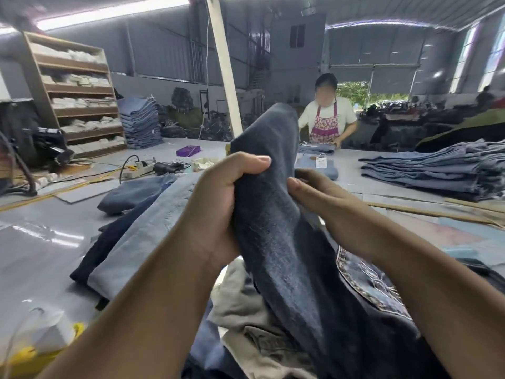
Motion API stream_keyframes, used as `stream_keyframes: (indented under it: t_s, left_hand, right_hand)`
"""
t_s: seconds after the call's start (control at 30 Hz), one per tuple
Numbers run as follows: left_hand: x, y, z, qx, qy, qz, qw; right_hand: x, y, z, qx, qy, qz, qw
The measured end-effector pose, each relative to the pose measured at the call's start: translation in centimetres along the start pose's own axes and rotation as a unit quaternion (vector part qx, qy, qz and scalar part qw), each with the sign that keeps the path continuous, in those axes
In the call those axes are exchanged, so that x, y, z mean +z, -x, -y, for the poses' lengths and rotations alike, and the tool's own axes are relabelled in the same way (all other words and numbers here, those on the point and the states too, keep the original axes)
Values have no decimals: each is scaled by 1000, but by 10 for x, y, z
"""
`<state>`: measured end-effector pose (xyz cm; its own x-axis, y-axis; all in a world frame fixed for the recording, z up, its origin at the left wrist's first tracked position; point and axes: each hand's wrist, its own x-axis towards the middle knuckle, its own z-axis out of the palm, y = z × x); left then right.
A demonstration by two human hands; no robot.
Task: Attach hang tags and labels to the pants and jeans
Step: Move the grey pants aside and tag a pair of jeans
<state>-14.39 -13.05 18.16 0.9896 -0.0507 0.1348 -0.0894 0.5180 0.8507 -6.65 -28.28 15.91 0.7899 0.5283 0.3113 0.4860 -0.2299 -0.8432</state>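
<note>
A dark blue pair of jeans point(276, 214) is lifted in front of me, one end raised high above the table. My left hand point(218, 198) grips a bunched fold of it, thumb on top. My right hand point(319, 192) holds the opposite edge, its fingers partly hidden behind the cloth. An embroidered pocket point(366, 280) shows lower on the same jeans. More jeans lie under my arms: a light blue pair point(142, 236), a navy pair point(106, 242) and beige pants point(254, 324). A folded pair with a white hang tag point(322, 161) lies farther back.
A person in an apron point(326, 119) works across the grey table point(41, 255). Stacks of jeans sit at right point(437, 170) and back left point(139, 121). A power strip point(136, 169), a purple box point(188, 151) and a yellow bag point(30, 348) are on the left.
</note>
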Motion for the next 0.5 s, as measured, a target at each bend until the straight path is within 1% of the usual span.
stream_keyframes:
  t_s: [0.07, 0.17, 0.23, 0.3, 0.37, 0.43, 0.5]
  left_hand:
    - [10, -4, 1, -12, 48, 30, 998]
    - [27, -11, 3, -13, 86, 80, 993]
    - [37, -17, 5, -20, 97, 99, 990]
    - [43, -24, 9, -36, 118, 128, 984]
    - [46, -30, 14, -44, 132, 147, 979]
    - [48, -36, 17, -33, 112, 133, 984]
    - [43, -39, 17, 0, 64, 81, 995]
  right_hand:
    - [-14, -7, -2, -5, -73, 36, 997]
    - [-37, -15, 0, -39, -199, 90, 975]
    - [-47, -19, -1, -43, -257, 133, 956]
    - [-51, -20, -4, -36, -291, 153, 944]
    - [-53, -19, -7, -36, -321, 158, 933]
    - [-54, -16, -11, -31, -346, 139, 927]
    - [-58, -13, -17, -12, -349, 55, 935]
